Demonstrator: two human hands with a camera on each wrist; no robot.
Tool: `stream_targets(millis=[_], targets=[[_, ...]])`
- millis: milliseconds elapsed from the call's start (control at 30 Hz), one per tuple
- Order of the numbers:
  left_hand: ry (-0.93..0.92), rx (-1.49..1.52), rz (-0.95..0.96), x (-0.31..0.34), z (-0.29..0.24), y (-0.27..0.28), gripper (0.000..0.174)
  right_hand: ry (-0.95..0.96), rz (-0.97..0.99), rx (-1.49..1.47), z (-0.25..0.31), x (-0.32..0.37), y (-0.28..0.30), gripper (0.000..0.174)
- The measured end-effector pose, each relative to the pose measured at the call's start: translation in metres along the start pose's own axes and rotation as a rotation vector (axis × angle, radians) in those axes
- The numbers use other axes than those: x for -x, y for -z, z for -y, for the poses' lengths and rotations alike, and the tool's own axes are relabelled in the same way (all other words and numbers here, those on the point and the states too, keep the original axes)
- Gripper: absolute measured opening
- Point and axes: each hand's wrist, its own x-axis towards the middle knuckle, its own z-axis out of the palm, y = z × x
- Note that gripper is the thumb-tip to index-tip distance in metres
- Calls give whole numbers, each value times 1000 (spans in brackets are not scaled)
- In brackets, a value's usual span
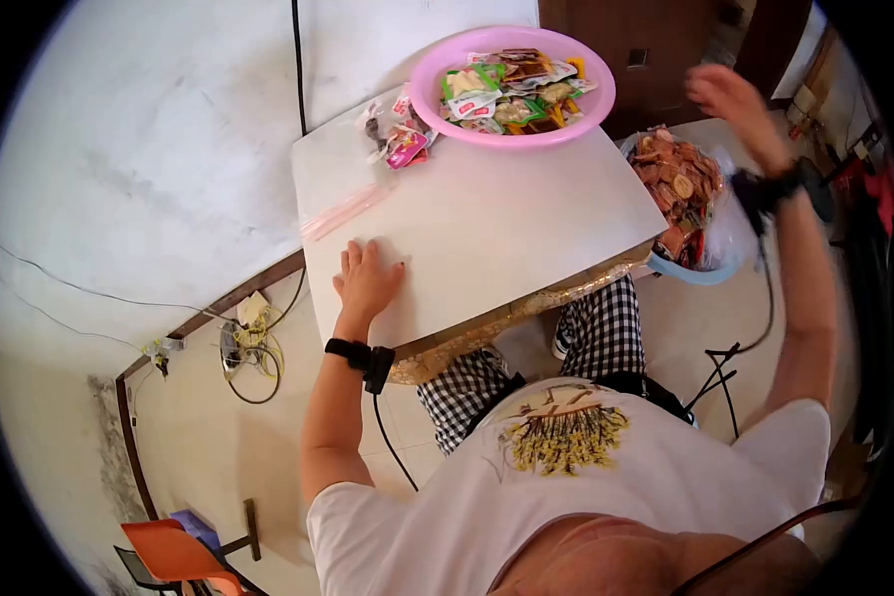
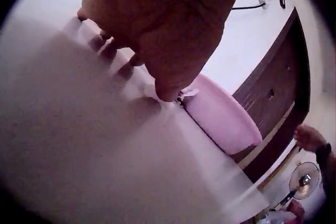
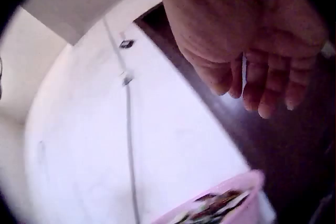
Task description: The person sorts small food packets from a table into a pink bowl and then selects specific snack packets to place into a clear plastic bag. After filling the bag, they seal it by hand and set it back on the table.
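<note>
The left hand rests on the white tabletop with its fingers spread, holding nothing. In the left wrist view that hand has its fingertips on the surface. Raised in the air to the right of the table, the right hand is empty; in the right wrist view its fingers hang relaxed. A pink basin of small snack packets stands at the table's back edge. Beside it lie a few loose packets, and thin pinkish strips lie near the left edge.
Right of the table, on the floor, a blue tub holds many reddish-brown packets in a clear bag. Black cables run from both wrists. An orange chair and coiled cables are at the lower left.
</note>
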Motion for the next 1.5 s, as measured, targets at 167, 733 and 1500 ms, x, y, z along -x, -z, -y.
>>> stream_targets(millis=[167,733,1500], targets=[[-77,-62,-30,4,14,-10,72,118,332,5,25,-111,-167,25],[-168,-11,-356,11,13,-22,63,9,413,97,-20,-251,-277,22],[-280,104,-411,13,22,-27,64,370,612,136,67,-11,-392,31]])
